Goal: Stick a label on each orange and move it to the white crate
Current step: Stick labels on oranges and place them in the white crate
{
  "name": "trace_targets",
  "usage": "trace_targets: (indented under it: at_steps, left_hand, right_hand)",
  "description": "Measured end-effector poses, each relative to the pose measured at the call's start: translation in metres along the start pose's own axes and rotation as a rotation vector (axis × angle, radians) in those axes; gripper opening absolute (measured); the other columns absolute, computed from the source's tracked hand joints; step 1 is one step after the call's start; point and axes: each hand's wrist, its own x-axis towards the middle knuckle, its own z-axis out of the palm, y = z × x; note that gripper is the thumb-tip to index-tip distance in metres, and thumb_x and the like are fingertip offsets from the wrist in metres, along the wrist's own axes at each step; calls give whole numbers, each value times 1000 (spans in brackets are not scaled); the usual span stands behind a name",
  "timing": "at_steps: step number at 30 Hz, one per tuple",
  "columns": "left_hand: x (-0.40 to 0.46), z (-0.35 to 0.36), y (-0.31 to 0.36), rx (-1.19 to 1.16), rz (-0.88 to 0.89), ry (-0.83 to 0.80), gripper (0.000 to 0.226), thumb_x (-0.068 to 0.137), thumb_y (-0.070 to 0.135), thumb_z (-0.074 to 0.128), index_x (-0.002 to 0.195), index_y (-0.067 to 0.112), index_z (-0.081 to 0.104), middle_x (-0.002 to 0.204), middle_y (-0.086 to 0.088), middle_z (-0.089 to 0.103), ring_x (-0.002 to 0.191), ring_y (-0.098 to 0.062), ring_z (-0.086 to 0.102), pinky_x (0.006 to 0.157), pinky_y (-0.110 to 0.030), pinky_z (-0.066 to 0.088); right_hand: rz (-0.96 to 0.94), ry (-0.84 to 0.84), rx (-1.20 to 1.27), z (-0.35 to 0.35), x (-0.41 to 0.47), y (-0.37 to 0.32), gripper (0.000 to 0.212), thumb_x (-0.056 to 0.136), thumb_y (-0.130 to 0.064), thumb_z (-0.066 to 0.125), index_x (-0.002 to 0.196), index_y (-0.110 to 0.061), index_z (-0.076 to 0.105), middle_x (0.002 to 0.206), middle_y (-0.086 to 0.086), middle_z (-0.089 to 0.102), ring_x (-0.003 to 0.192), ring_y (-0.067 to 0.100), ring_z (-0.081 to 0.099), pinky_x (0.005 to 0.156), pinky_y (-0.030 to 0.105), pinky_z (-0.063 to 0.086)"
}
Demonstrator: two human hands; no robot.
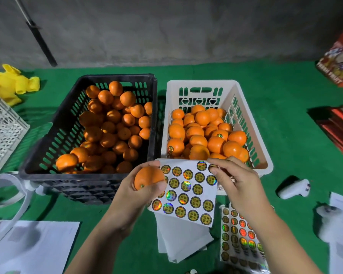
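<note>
My left hand [147, 191] grips one orange [148, 177] in front of the black crate [53, 133], which holds several unlabelled oranges [115, 127]. The same hand also seems to hold up a white sheet of round holographic labels [186, 192]. My right hand [234, 178] pinches a label [213, 167] at the sheet's top right corner. Behind the sheet stands the white crate [244, 107], filled with several oranges [204, 133], some showing labels.
More label sheets [240, 234] lie on the green table at the lower right, with blank backing paper [178, 236] beside them. White papers lie at both lower corners. A white lattice crate [2, 127] and yellow netting [10, 84] are at the left, red boxes [339, 62] at the right.
</note>
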Motion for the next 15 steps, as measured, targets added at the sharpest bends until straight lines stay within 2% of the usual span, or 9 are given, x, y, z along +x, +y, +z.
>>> trace_targets:
  at_steps: [3,5,6,11,13,15]
  left_hand:
    - [-2,-1,5,81,4,7,62,65,39,89,124,39,72,123,-2,76,109,-31,76,89,-48,64]
    - [-3,-3,5,106,14,9,61,64,40,88,122,42,72,119,2,77,103,-25,77,81,-35,65]
    - [-4,-5,5,104,16,4,61,64,39,88,122,42,72,118,3,77,103,-24,78,80,-33,65]
    - [-7,-13,8,121,13,-12,65,66,40,89,128,41,70,119,2,77,107,-25,76,87,-37,64]
    - [-7,-16,8,106,-1,-18,65,65,40,89,128,40,70,121,-1,76,110,-27,75,93,-43,62]
    - [-8,-19,10,92,-4,-22,64,65,39,90,126,39,71,122,-4,76,112,-30,75,95,-46,61]
  right_hand:
    - [155,11,65,1,-4,-7,24,92,-37,67,115,-35,73,96,-4,73,89,14,67,80,34,54]
    - [180,18,71,2,-8,-9,23,91,-36,69,113,-31,76,93,-6,74,86,15,69,78,36,56]
    - [169,23,59,3,-9,-10,23,92,-33,70,113,-28,77,94,-8,75,87,14,69,78,34,56]
    - [-42,92,-159,9,-11,-17,21,93,-18,73,113,-18,79,96,-12,73,90,-1,66,80,12,49]
    - [-40,103,-140,10,-12,-21,21,94,-19,71,114,-18,79,94,-8,74,88,3,66,79,13,49]
    - [84,86,-2,13,-13,-26,21,95,-29,68,113,-25,78,92,-8,74,85,10,68,75,20,52]
